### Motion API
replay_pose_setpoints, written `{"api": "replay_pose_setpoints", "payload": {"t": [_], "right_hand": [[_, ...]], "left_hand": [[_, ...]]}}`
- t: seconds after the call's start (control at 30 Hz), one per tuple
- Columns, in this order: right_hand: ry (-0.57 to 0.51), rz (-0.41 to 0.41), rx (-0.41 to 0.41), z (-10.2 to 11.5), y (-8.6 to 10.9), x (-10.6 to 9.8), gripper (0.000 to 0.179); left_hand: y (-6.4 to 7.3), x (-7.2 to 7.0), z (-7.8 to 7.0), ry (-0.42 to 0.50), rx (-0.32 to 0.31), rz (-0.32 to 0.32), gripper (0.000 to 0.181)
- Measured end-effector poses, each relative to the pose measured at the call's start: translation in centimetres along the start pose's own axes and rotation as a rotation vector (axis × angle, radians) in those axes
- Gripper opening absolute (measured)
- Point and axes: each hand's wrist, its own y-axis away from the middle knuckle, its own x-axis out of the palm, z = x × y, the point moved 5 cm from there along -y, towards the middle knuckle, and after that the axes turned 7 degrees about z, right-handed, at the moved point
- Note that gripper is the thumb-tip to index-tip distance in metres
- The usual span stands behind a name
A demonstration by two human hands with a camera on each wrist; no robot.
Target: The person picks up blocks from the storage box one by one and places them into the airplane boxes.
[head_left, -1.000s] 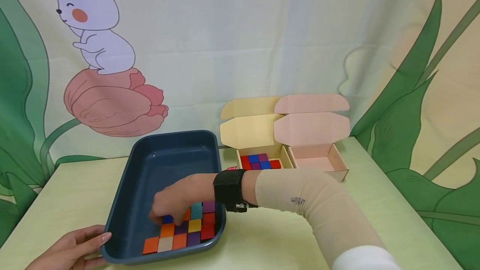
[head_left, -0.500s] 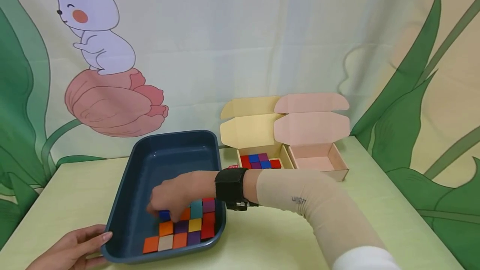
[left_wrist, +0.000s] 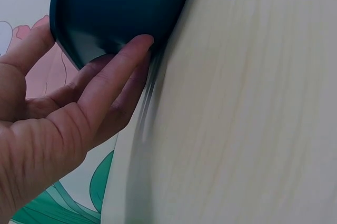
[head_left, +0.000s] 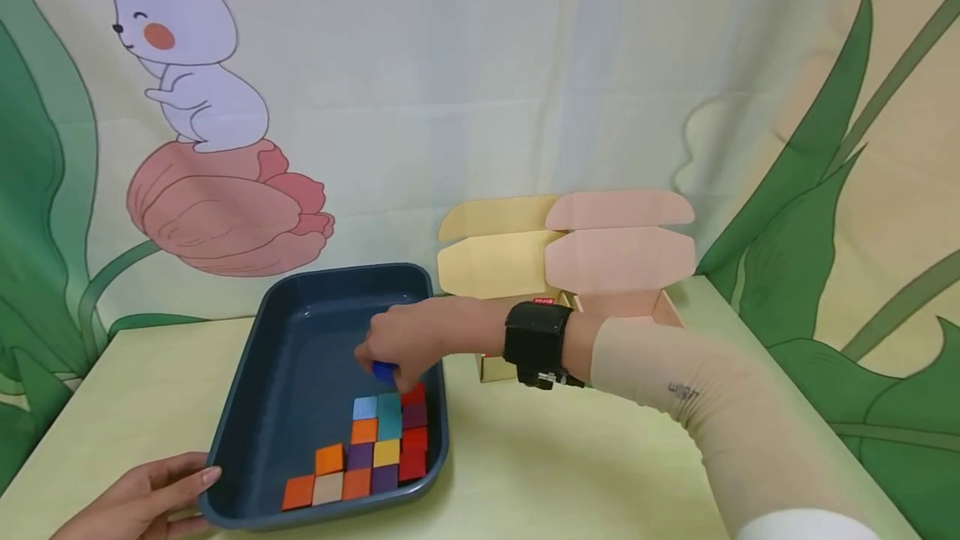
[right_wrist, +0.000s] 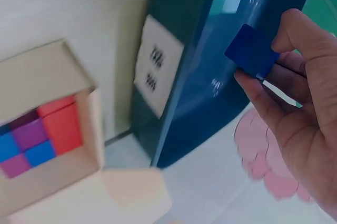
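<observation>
My right hand (head_left: 405, 338) pinches a dark blue block (right_wrist: 251, 50) between thumb and fingers, above the dark blue tray (head_left: 251, 365). In the tray's near right part lie several coloured blocks, among them an orange block (head_left: 298, 492), a beige block (head_left: 327, 488), a yellow block (head_left: 387, 451) and a light blue block (head_left: 365, 407). At the tray's near left corner my left hand (head_left: 146, 497) grips the rim; the left wrist view shows its fingers (left_wrist: 118, 79) against the tray's outer side.
Behind my right wrist stands a yellow box (head_left: 491, 267) with its lid up, partly hidden. The right wrist view shows red, blue and purple blocks (right_wrist: 62, 124) inside it. Beside it is an open pink box (head_left: 618, 261). A printed cloth (head_left: 480, 107) hangs behind the table.
My right hand has lifted the blue block off the tray floor and carried it right and toward the back. The light blue block is now uncovered. My left hand has stayed put.
</observation>
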Motion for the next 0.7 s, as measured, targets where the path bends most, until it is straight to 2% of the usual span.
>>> {"api": "replay_pose_setpoints", "payload": {"t": [0.13, 0.2, 0.43, 0.7], "right_hand": [[-0.020, -0.039, 0.029, -1.6, 2.5, 0.3, 0.034], [-0.040, -0.061, 0.048, -2.5, 3.7, 0.6, 0.033], [-0.121, -0.106, 0.101, -5.1, 6.9, 2.5, 0.029], [-0.195, -0.152, 0.082, -6.7, 9.7, 4.5, 0.023]], "left_hand": [[0.1, 0.0, 0.2, -0.046, -0.046, -0.073, 0.085], [0.1, 0.0, 0.3, -0.047, -0.059, -0.088, 0.086], [0.2, -0.3, 0.6, 0.054, -0.016, 0.009, 0.071], [-0.2, -0.6, 0.7, 0.038, -0.021, 0.020, 0.083]]}}
